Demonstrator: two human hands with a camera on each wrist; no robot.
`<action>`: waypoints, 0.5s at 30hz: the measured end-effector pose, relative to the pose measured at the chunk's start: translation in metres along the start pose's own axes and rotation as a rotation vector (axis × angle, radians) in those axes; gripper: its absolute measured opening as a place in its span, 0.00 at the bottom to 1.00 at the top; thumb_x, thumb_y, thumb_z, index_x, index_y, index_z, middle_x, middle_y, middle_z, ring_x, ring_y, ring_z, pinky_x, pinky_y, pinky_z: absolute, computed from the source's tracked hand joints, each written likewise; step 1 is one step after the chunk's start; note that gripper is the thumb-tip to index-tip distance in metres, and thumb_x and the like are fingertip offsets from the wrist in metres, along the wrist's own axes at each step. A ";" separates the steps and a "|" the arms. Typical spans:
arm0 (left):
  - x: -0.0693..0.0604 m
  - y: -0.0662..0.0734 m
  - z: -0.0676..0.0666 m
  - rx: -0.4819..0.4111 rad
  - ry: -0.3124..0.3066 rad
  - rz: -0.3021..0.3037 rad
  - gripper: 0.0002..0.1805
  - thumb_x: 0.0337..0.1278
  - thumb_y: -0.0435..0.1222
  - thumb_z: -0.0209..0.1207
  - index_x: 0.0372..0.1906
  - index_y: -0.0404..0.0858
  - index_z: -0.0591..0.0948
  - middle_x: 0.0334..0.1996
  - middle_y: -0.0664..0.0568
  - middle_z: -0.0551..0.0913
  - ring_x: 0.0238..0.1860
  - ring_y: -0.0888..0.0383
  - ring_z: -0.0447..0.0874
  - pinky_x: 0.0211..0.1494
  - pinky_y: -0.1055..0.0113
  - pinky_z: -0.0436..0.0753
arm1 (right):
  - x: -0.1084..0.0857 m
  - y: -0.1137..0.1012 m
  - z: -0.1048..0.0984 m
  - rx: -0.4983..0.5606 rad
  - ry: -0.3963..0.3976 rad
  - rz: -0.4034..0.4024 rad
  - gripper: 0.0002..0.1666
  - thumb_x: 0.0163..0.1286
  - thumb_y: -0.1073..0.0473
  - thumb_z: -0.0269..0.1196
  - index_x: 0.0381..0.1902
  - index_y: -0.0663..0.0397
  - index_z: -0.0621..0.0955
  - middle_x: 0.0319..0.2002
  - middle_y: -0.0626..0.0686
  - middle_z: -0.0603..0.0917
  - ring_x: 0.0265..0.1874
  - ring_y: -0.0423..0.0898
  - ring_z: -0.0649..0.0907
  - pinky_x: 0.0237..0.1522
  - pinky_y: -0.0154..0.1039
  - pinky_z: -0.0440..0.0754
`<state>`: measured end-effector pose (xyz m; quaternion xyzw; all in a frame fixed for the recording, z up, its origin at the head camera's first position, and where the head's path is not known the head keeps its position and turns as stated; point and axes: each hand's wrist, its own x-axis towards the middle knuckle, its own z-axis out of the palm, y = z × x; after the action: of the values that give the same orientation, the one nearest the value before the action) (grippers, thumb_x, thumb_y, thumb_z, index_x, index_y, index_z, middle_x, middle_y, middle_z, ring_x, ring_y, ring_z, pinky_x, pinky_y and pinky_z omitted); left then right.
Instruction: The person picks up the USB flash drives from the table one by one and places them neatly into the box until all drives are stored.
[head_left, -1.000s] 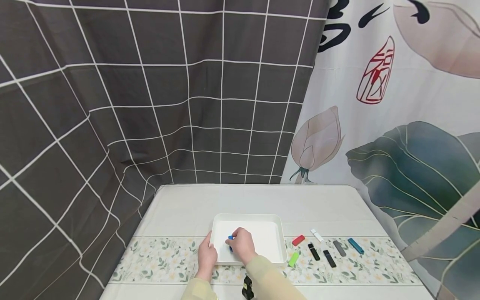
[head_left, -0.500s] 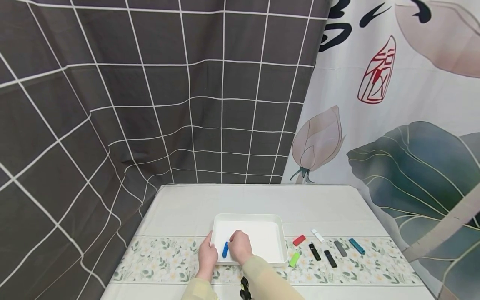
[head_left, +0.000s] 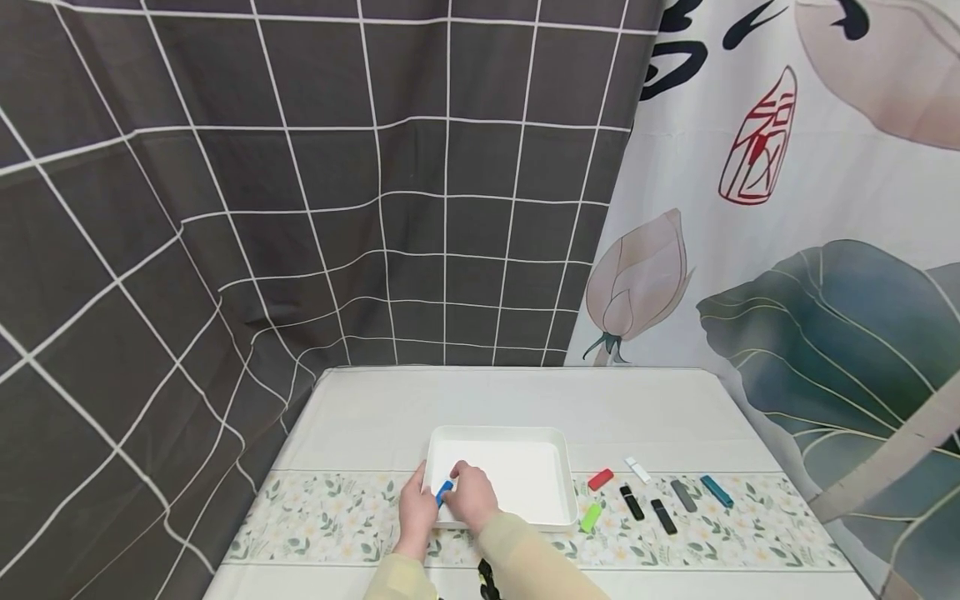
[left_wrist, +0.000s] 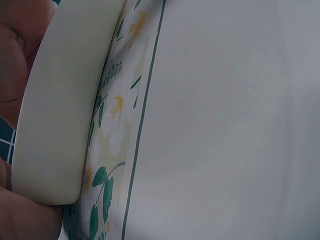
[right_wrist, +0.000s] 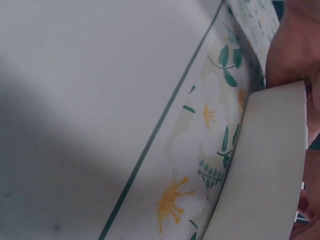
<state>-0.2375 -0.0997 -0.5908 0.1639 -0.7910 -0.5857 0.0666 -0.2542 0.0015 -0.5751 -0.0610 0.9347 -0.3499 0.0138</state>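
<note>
A shallow white tray point(head_left: 525, 523) lies on the table in the head view. My left hand point(head_left: 415, 508) holds its left edge, thumb by the rim; the left wrist view shows fingers point(left_wrist: 30, 220) at the tray's wall point(left_wrist: 55, 125). Inside the tray, near the left wall, a small blue USB stick point(head_left: 444, 492) lies slanted. My right hand point(head_left: 472, 497) reaches over the front rim with curled fingers and appears to pinch the stick, which the hand partly hides. In the right wrist view the right hand point(right_wrist: 295, 50) shows above the tray wall, the stick out of sight.
Right of the tray lie several loose sticks: red point(head_left: 601, 479), green point(head_left: 590, 517), white point(head_left: 637, 470), black point(head_left: 632, 502), another black point(head_left: 663, 517), grey point(head_left: 683, 496) and teal point(head_left: 717, 491). A floral band crosses the white tablecloth point(head_left: 330, 442). Curtains hang behind.
The right hand held the blue stick, then drew off it to the right, and is back at it now. The stick has shifted left and slants more. The left hand keeps its hold.
</note>
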 end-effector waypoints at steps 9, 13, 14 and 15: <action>0.000 0.000 0.000 0.028 -0.003 -0.008 0.30 0.66 0.21 0.46 0.74 0.28 0.68 0.73 0.31 0.69 0.75 0.31 0.65 0.79 0.37 0.67 | -0.002 -0.001 0.009 -0.105 0.005 -0.090 0.14 0.58 0.60 0.76 0.42 0.56 0.87 0.38 0.59 0.80 0.31 0.50 0.83 0.37 0.46 0.90; 0.000 0.001 0.000 0.031 0.001 0.004 0.30 0.66 0.20 0.46 0.73 0.28 0.68 0.72 0.30 0.70 0.74 0.31 0.66 0.78 0.37 0.68 | -0.001 -0.001 0.009 -0.123 -0.006 -0.119 0.10 0.59 0.61 0.75 0.39 0.57 0.89 0.35 0.56 0.81 0.32 0.50 0.83 0.38 0.44 0.90; 0.000 0.001 0.000 0.027 0.002 0.004 0.30 0.66 0.20 0.46 0.73 0.28 0.68 0.72 0.31 0.70 0.74 0.31 0.66 0.79 0.38 0.68 | -0.001 0.000 0.008 -0.130 -0.008 -0.126 0.09 0.60 0.61 0.74 0.38 0.57 0.89 0.33 0.55 0.82 0.32 0.49 0.82 0.38 0.43 0.89; 0.000 0.001 0.000 0.030 0.003 0.011 0.29 0.66 0.20 0.46 0.73 0.27 0.68 0.72 0.30 0.71 0.74 0.30 0.66 0.78 0.37 0.68 | -0.001 0.000 0.008 -0.136 -0.011 -0.130 0.08 0.60 0.62 0.73 0.38 0.57 0.88 0.32 0.55 0.82 0.32 0.48 0.82 0.38 0.42 0.89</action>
<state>-0.2378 -0.0997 -0.5898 0.1612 -0.8004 -0.5734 0.0685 -0.2529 -0.0036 -0.5810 -0.1244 0.9502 -0.2856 -0.0080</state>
